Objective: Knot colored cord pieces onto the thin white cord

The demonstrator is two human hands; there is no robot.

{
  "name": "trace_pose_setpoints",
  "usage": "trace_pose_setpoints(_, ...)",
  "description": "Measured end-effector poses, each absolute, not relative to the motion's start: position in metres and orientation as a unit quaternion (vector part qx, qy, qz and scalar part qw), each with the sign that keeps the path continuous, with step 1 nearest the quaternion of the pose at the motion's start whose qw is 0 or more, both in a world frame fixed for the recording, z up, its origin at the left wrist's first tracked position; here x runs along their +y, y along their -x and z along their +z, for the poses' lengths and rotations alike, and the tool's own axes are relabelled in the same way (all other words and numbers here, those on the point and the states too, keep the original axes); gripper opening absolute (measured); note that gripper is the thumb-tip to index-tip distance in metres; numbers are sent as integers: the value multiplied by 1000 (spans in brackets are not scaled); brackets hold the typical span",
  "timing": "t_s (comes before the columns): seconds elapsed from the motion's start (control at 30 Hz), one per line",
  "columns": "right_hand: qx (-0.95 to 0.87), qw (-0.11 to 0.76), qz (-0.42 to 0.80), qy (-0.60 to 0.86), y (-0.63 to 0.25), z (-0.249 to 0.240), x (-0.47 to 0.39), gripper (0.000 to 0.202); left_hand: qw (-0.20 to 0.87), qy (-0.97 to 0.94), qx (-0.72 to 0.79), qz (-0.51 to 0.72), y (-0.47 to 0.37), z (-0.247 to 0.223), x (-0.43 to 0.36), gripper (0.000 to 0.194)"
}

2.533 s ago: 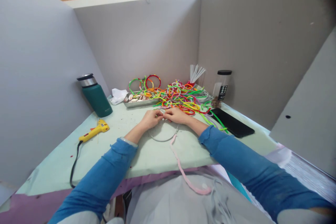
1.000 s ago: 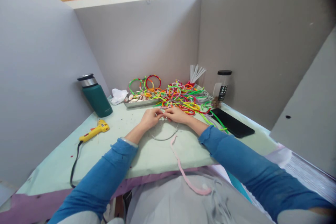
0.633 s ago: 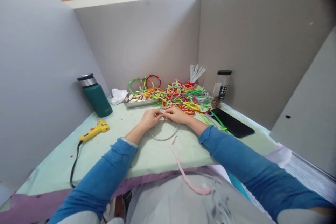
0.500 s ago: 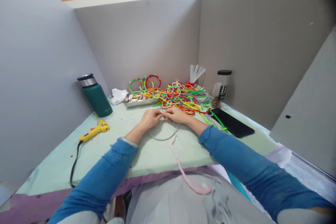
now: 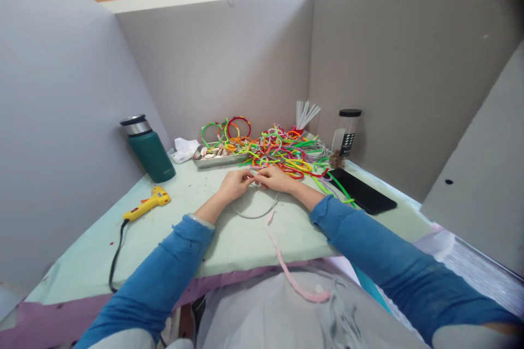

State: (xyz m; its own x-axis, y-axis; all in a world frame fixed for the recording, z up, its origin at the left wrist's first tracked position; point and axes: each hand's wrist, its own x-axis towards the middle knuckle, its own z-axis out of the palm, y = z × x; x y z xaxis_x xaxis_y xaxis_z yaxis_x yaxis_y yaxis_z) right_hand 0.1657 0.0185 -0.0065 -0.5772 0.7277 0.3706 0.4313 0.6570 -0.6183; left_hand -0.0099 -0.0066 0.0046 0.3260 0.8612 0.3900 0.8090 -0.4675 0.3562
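the left hand (image 5: pixel 236 183) and the right hand (image 5: pixel 275 179) were close together just in front of the shallow silver metal tray (image 5: pixel 220 162), on its near right side. thumbs and fingers were bent inward and pinched on the far part of a thin grey wire hoop (image 5: pixel 257 218); the fingers hid much of that part, and any smaller piece between the tips was too small to tell. the hoop's near curve lay bare, farther in front of the tray than the hands. nearer the person again, a pink fuzzy strip (image 5: pixel 282 259) ran from the pale green table cover (image 5: pixel 241 245) down over its edge to the person's lap.

the tray held shells (image 5: pixel 210 151). behind it, two multicoloured fuzzy rings (image 5: pixel 238 137) leaned upright, and to its right spread a tangled heap of bright fuzzy stems (image 5: pixel 282 147). a crumpled white plastic bag (image 5: pixel 186 150) was just left of the tray, with a dark green bottle with a steel neck (image 5: pixel 151 155) farther left. a yellow glue gun (image 5: pixel 146 205) lay left of the tray and nearer the person. well to the tray's right were a clear jar with a black lid (image 5: pixel 345 136) and a flat black phone (image 5: pixel 362 191).
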Motion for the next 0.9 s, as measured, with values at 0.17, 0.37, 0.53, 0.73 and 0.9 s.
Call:
trace_pose_setpoints(0.17,-855,312,241,337,-166,-6,18,39,50,-807,518,279,11,4,-5,23)
trace_pose_setpoints(0.37,-855,311,244,335,-166,-5,18,39,60,-807,521,272,10,6,-6,27)
trace_pose_setpoints(0.53,-857,307,245,335,-166,-5,18,40,63,-812,518,263,10,6,-6,27)
trace_pose_setpoints(0.73,-855,306,245,339,-166,-7,18,38,65,-813,523,247,10,6,-6,31)
trace_pose_setpoints(0.9,-855,301,252,339,-166,-6,18,37,60,-815,525,239,11,5,-4,30)
